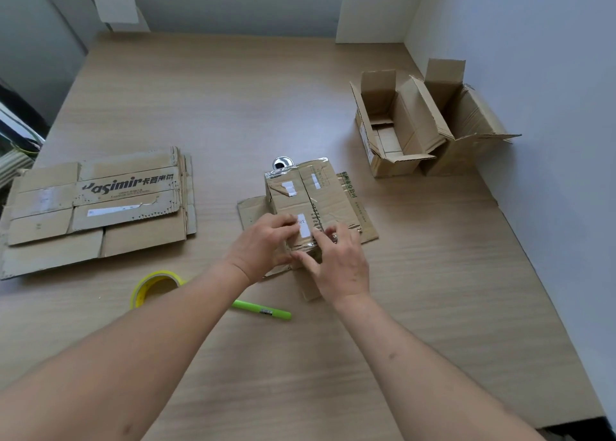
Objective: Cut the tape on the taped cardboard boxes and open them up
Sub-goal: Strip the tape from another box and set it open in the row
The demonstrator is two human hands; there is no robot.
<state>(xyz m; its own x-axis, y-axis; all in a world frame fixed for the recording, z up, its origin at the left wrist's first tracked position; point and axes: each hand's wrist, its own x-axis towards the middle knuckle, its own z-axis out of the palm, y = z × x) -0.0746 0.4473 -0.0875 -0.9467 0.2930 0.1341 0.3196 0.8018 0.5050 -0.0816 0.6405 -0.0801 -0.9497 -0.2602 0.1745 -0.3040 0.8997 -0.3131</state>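
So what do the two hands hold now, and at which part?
Both hold the taped cardboard box at its near end: the left hand grips the left corner, the right hand pinches the taped near edge. The green cutter lies untouched.

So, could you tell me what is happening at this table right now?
A person is working on a small taped cardboard box in the middle of the table. Both hands are at its near end: the left hand grips the left side, and the right hand picks at the tape there. The green cutter lies unused on the table near the yellow tape roll. Two opened boxes stand to the right, and flattened cardboard lies to the left.
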